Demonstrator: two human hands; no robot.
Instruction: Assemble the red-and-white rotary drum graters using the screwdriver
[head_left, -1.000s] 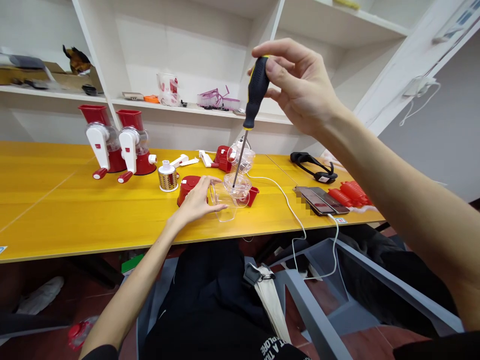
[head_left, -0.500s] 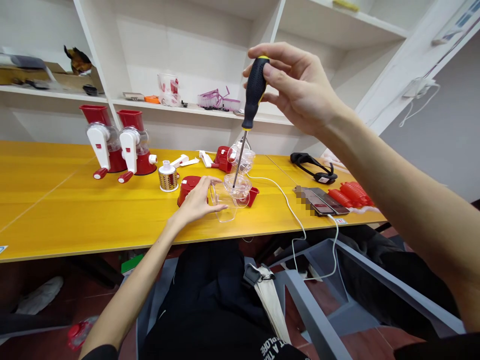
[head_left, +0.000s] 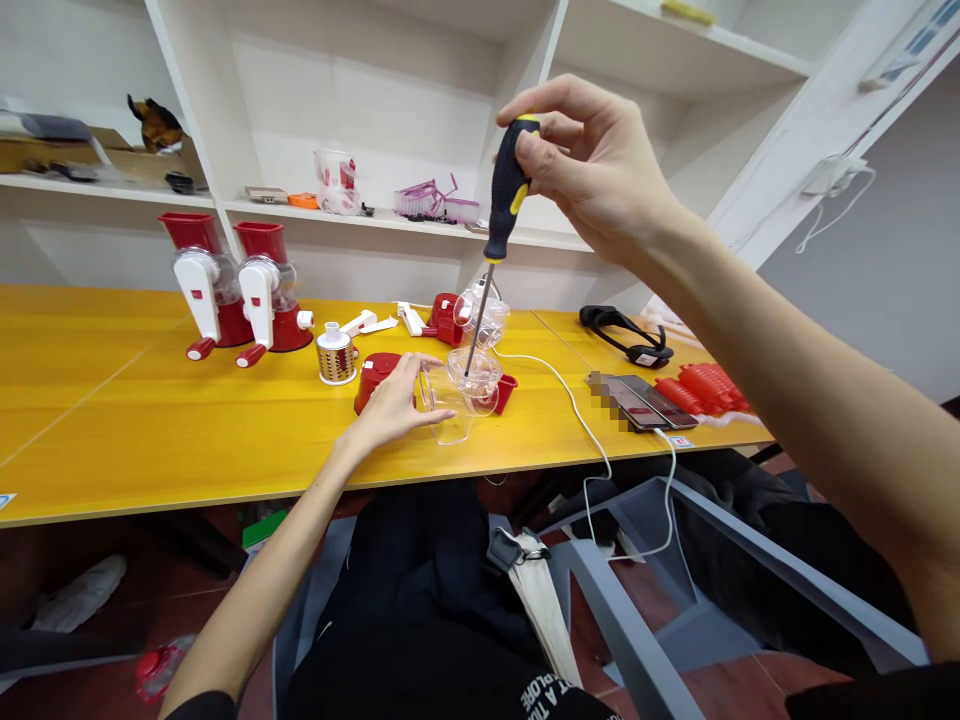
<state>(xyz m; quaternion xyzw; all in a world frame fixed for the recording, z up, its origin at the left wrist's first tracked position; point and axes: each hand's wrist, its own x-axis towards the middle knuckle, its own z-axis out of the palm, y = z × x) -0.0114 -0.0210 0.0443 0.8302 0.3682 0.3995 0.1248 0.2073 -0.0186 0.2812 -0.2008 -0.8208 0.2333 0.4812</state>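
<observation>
My right hand (head_left: pixel 581 150) grips the black and yellow handle of a screwdriver (head_left: pixel 505 195) near its top, held above the table. The shaft slants down, its tip reaching into the round opening of a clear plastic grater housing (head_left: pixel 452 425). Around the left side of this housing my left hand (head_left: pixel 394 405) is curled, thumb and fingers on the clear wall, steadying it on the table. What the tip touches inside cannot be made out. Behind the left hand lies a red base (head_left: pixel 373 373), and right of the housing a red hopper (head_left: pixel 506 393).
Two assembled red and white rotary graters (head_left: pixel 274 290) stand at the left. A metal grating drum (head_left: pixel 335 357), white crank parts and another red base (head_left: pixel 446 318) lie farther back. Phones (head_left: pixel 645 405), a white cable (head_left: pixel 559 375), a black headset (head_left: pixel 626 335) and red handles (head_left: pixel 701 388) are rightward.
The right hand's fingers have shifted around the screwdriver handle, which has turned so that a yellow patch shows. The left hand and the clear housing stay in place.
</observation>
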